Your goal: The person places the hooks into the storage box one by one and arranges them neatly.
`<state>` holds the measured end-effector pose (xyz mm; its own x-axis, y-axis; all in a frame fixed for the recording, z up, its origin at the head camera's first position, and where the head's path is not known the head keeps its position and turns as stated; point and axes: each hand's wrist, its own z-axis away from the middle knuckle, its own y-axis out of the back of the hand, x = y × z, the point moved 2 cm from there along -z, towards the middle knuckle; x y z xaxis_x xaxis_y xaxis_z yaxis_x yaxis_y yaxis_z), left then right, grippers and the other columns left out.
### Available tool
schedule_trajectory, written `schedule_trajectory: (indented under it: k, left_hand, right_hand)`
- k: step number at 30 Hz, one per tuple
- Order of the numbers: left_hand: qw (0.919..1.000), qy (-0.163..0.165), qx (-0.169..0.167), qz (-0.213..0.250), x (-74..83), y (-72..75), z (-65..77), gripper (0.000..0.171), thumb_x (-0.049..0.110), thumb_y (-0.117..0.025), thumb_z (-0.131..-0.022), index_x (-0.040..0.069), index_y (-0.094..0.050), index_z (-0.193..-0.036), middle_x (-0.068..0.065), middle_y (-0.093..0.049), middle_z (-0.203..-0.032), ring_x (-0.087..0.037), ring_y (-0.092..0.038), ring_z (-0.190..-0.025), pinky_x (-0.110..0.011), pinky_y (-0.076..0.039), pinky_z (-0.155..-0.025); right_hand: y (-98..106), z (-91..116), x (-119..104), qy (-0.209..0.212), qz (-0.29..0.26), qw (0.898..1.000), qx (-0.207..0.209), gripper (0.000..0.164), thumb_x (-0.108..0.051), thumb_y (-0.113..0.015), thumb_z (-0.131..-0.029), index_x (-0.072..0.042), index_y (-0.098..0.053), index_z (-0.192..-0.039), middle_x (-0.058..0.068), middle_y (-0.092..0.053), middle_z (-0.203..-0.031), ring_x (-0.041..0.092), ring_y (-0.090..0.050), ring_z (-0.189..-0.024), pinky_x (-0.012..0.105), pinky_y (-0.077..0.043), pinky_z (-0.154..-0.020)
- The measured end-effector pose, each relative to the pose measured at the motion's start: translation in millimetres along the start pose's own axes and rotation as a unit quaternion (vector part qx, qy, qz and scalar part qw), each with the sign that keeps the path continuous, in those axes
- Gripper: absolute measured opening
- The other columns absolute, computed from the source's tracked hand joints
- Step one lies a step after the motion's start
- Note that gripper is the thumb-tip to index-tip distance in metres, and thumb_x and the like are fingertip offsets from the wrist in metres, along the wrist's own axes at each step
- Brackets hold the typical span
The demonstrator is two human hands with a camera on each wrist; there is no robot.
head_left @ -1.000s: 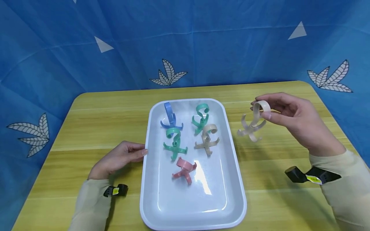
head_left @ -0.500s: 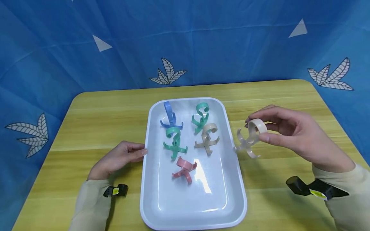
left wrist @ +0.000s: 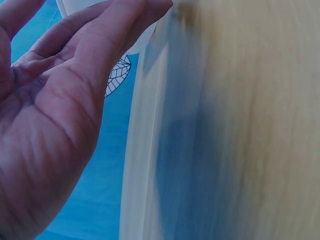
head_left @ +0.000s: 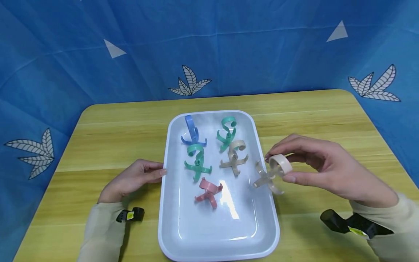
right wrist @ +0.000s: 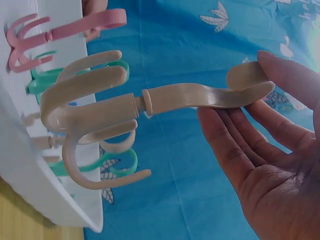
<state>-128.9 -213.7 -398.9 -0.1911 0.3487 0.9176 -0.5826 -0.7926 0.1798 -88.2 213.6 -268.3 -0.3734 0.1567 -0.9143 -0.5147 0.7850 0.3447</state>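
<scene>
My right hand (head_left: 324, 169) pinches the curved top of a beige four-prong hanging hook (head_left: 280, 163) between thumb and fingers. Its prongs point down and left, overlapping the right rim of the white tray (head_left: 196, 234) in the head view. The right wrist view shows the whole hook (right wrist: 175, 97), its swivel neck in the middle and its prongs toward the tray. At the tray's left rim my left hand (head_left: 129, 182) grips the edge, thumb tip on top and fingers partly hidden. In the left wrist view, that hand (left wrist: 55, 115) shows mostly its palm.
Inside the tray stand a blue hook (head_left: 193, 133), two green hooks, one at the back (head_left: 226, 137) and one at left (head_left: 198, 165), another beige hook (head_left: 234, 160) and a pink hook (head_left: 209, 191). A blue patterned cloth (head_left: 262, 54) hangs behind the wooden table (head_left: 124, 127).
My right hand has moved left and toward me, carrying the beige hook from beside the tray to over its right rim. The left hand and the tray stay put.
</scene>
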Motion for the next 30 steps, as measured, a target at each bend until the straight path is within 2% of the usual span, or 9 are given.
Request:
schedule_trajectory:
  k: [8, 14, 23, 30]
  left_hand:
    - [1.0000, 0.004, 0.001, -0.005, 1.2, -0.2, 0.2, 0.046, 0.028, -0.062, -0.099, -0.005, -0.060, -0.131, -0.016, -0.065, -0.123, -0.027, -0.063, -0.111, -0.038, -0.053, -0.094]
    - [1.0000, 0.005, 0.000, -0.005, 2.2, -0.3, 0.6, 0.045, 0.028, -0.062, -0.099, -0.004, -0.060, -0.131, -0.016, -0.065, -0.122, -0.027, -0.064, -0.111, -0.038, -0.053, -0.094]
    - [1.0000, -0.004, -0.004, 0.000, 2.5, -0.7, -0.8, 0.044, 0.025, -0.062, -0.100, -0.007, -0.059, -0.130, -0.019, -0.064, -0.123, -0.028, -0.064, -0.110, -0.038, -0.053, -0.094]
    - [1.0000, -0.002, -0.007, 0.004, 1.5, 0.2, 0.0, 0.044, 0.022, -0.062, -0.099, -0.009, -0.058, -0.130, -0.021, -0.063, -0.123, -0.028, -0.064, -0.109, -0.038, -0.053, -0.093]
  right_hand:
    - [-10.6, -7.4, -4.7, -0.011, 0.005, 0.999, -0.041, 0.049, 0.012, -0.071, -0.083, -0.008, -0.064, -0.127, 0.010, -0.063, -0.120, 0.026, -0.060, -0.104, 0.029, -0.054, -0.090]
    - [-18.6, -12.7, -1.0, -0.033, 0.011, 0.998, -0.060, 0.046, 0.004, -0.073, -0.086, -0.019, -0.065, -0.125, 0.002, -0.064, -0.119, 0.023, -0.061, -0.103, 0.032, -0.056, -0.088]
    - [-23.7, -19.3, 6.7, -0.034, -0.005, 0.997, -0.072, 0.044, 0.003, -0.073, -0.086, -0.018, -0.065, -0.125, 0.001, -0.063, -0.122, 0.024, -0.060, -0.106, 0.033, -0.056, -0.087]
    - [-32.1, -26.6, 20.8, -0.043, -0.019, 0.994, -0.103, 0.038, -0.003, -0.072, -0.090, -0.018, -0.066, -0.124, 0.002, -0.063, -0.121, 0.023, -0.059, -0.110, 0.036, -0.052, -0.095]
